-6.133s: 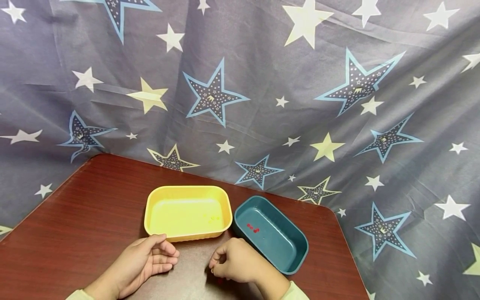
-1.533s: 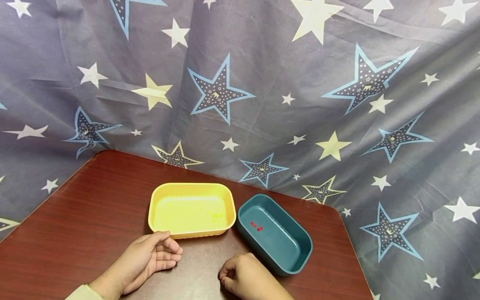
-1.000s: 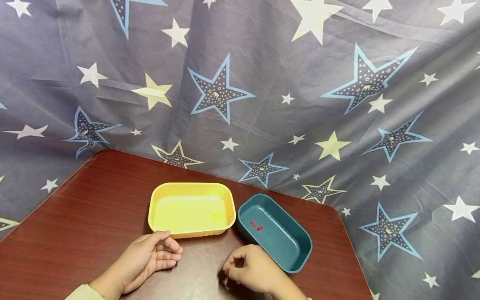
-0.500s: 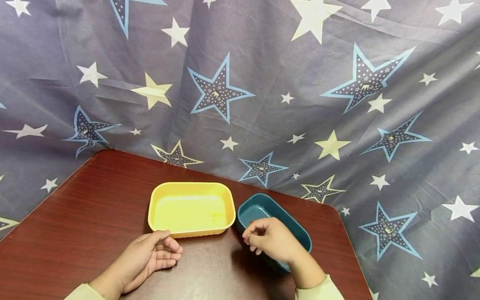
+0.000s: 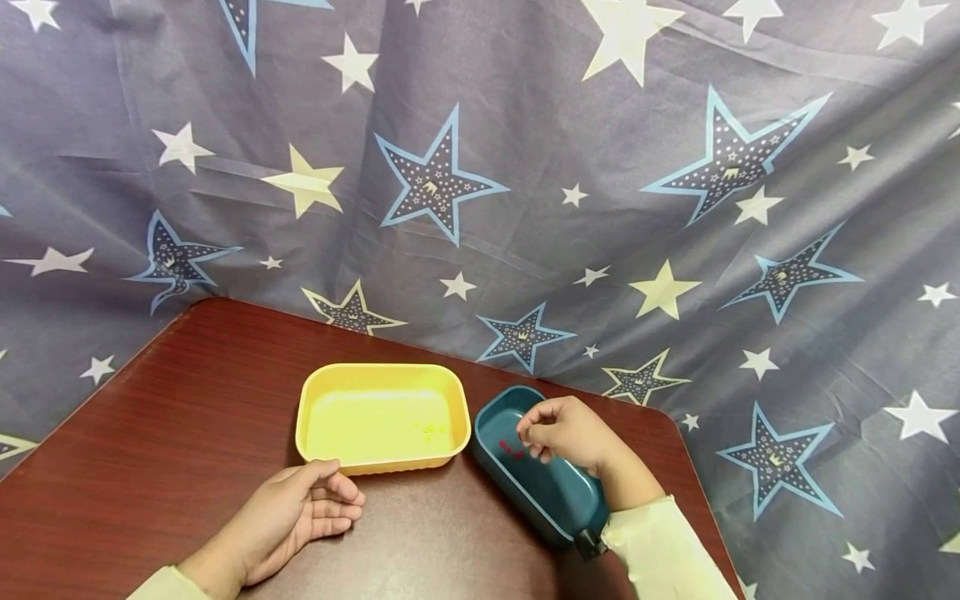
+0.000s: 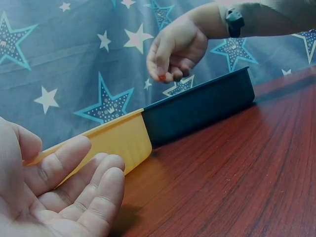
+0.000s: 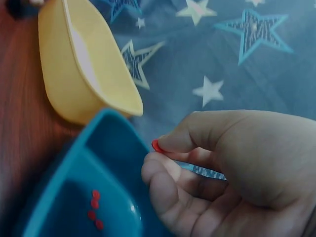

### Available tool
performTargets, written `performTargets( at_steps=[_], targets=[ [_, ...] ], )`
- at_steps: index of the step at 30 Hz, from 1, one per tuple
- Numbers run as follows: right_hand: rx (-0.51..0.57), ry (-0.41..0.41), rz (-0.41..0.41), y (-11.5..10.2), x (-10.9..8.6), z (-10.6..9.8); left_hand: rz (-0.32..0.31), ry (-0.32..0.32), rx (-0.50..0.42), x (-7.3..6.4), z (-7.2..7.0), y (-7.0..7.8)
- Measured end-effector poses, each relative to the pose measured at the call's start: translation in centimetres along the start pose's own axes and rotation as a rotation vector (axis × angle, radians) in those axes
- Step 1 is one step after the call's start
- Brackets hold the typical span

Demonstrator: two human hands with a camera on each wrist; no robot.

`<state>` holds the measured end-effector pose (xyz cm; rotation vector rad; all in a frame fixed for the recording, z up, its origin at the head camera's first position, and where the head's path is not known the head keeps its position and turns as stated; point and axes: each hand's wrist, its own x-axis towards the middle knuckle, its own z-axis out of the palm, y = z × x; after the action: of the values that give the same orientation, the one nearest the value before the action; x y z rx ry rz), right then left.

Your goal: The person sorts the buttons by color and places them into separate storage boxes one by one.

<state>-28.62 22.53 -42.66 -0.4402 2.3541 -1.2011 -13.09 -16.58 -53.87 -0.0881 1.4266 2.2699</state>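
Note:
My right hand (image 5: 573,437) is above the teal bin (image 5: 551,492), pinching a small red disc (image 7: 156,145) between thumb and index finger. Several similar red discs (image 7: 95,203) lie on that bin's floor, seen from above in the right wrist view. To the left is a yellow bin (image 5: 360,425) holding several tiny yellow pieces (image 5: 431,431) near its right end. At its front left, my left hand (image 5: 300,517) lies with relaxed fingers and nothing in them; its thumb is close to the rim, and whether it touches I cannot tell.
Both bins stand side by side on a reddish-brown wooden table (image 5: 187,433). Behind and to the right of it hangs a grey curtain (image 5: 525,242) with stars. A dark band (image 6: 235,22) sits on the right wrist.
My right hand has risen from the tabletop in front of the bins, moving away and to the right until over the teal bin. The left hand keeps its place.

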Motion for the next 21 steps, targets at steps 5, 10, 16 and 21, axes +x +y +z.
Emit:
performTargets(
  at_steps=[5,10,16,21],
  targets=[
    [0.018,0.01,0.056,1.8,0.9,-0.2,0.003,0.001,0.004,0.0,0.0,0.0],
    [-0.004,0.028,0.094,3.5,1.8,0.2,0.002,0.006,0.005,0.0,0.0,0.0],
    [0.011,0.041,0.131,4.7,2.4,0.5,0.0,0.006,0.005,0.0,0.0,0.1],
    [0.004,0.05,0.136,4.7,2.5,0.5,-0.003,0.005,0.007,0.0,0.0,0.2]
  ],
)
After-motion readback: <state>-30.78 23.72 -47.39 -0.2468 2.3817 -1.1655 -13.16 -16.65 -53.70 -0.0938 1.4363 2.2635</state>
